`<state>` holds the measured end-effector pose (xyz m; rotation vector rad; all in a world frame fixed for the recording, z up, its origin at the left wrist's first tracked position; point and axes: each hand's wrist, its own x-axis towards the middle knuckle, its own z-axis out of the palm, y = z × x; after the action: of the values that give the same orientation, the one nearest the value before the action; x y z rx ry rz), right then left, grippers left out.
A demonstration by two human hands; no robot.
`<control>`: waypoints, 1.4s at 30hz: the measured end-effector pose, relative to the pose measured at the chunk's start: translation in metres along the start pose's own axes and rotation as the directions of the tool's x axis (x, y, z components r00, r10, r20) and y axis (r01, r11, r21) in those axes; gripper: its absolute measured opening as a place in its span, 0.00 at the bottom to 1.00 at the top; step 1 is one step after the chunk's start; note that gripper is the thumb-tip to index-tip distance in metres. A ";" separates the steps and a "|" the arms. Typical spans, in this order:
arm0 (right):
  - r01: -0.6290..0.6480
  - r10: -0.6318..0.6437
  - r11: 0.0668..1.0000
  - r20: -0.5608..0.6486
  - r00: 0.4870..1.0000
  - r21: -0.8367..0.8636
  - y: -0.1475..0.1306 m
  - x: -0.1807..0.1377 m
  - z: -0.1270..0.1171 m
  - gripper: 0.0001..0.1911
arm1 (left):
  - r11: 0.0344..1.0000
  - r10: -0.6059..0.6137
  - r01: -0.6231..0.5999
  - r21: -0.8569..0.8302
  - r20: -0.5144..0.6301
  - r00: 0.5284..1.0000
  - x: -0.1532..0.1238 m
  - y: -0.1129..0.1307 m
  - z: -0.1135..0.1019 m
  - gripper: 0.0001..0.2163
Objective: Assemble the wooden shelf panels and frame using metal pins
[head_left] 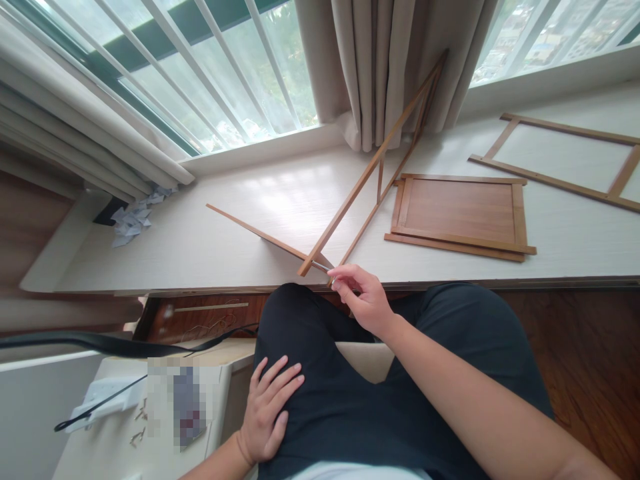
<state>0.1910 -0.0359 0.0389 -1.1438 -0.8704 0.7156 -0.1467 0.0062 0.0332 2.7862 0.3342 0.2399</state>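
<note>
My right hand pinches a thin silver hex key at the near end of a wooden frame. The key's shaft points left to the frame's rail; my fingers cover its other end. This frame stands on its edge on the white window ledge, its far end rising against the curtain. A narrow wooden board runs off to the left from the same corner. My left hand lies flat on my left thigh with its fingers spread, holding nothing.
Framed wooden panels lie stacked on the ledge, beside another open wooden frame. Crumpled paper pieces sit at the left. Small metal fasteners and a blurred-out item rest on a white cabinet. A black strap crosses above it.
</note>
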 end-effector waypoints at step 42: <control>-0.061 0.047 0.992 -0.131 0.990 -0.107 -0.017 0.004 0.001 0.10 | 1.000 -0.025 0.025 -0.004 0.009 1.000 -0.003 -0.001 0.002 0.25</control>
<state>0.1927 -0.0365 0.0562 -1.3026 -0.7802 0.6368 -0.1498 0.0054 0.0311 2.7767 0.3659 0.2212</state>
